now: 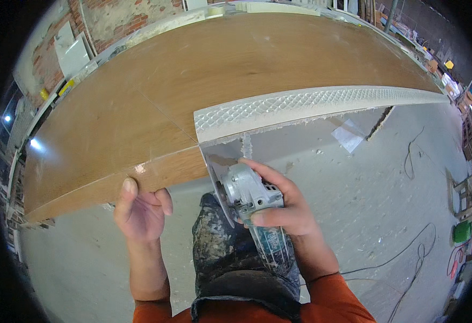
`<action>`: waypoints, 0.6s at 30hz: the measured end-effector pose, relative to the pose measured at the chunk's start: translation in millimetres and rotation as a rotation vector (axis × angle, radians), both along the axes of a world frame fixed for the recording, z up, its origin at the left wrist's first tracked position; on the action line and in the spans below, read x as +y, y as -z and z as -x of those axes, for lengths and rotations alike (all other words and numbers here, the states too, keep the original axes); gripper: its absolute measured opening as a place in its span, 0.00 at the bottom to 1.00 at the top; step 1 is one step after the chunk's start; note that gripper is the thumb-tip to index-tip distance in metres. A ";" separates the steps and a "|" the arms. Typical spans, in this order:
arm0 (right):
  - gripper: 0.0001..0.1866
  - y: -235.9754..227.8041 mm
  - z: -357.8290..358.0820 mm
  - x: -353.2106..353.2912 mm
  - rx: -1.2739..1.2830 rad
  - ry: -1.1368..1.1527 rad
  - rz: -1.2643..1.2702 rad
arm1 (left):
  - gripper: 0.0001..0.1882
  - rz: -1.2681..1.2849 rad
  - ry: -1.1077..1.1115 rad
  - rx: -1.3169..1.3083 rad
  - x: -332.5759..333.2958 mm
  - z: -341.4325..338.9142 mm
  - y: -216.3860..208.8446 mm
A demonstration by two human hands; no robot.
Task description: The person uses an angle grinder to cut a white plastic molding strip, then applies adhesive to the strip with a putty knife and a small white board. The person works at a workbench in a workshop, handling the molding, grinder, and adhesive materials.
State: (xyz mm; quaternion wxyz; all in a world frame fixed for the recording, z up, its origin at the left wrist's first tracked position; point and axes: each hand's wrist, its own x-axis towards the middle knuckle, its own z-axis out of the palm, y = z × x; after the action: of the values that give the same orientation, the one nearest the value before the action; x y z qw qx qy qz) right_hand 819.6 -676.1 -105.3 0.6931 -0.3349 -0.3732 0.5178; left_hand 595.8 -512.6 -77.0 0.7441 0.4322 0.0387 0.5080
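My right hand [290, 207] is wrapped round a teal and grey angle grinder [249, 188], fingers over its metal head. The grinder's disc [220, 188] stands nearly on edge, its upper rim beside the cut end of a white strip [279, 110] with a raised criss-cross pattern. That strip lies along the near edge of a wide brown wooden board [236, 59]. With its thumb against the board's front edge, my left hand [143, 212] grips it from below; some fingertips are hidden under it. A thin line crosses the board towards the strip's corner.
Dark cables [421, 253] trail over the grey, dusty floor [354, 215] on the right. A white sheet [348, 135] lies beyond the strip. Wooden pallets [471, 195] and a green container [462, 232] stand at far right. Behind the board rises a brick wall [123, 21].
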 end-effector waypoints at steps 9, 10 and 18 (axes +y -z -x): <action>0.46 16.4 3.1 8.0 0.019 0.059 0.037 | 0.22 -0.020 0.011 0.012 2.9 2.0 1.1; 0.45 15.3 2.2 8.4 0.023 0.063 0.033 | 0.22 -0.012 -0.001 0.021 3.0 2.8 1.2; 0.46 18.0 5.1 11.8 0.002 0.104 0.104 | 0.23 -0.061 0.054 0.043 5.9 8.7 -0.5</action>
State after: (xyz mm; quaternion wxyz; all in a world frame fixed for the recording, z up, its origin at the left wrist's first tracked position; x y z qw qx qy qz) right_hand 814.5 -664.4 -123.3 0.7010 -0.3889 -0.3271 0.5003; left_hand 587.1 -506.7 -76.5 0.7429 0.4666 0.0275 0.4793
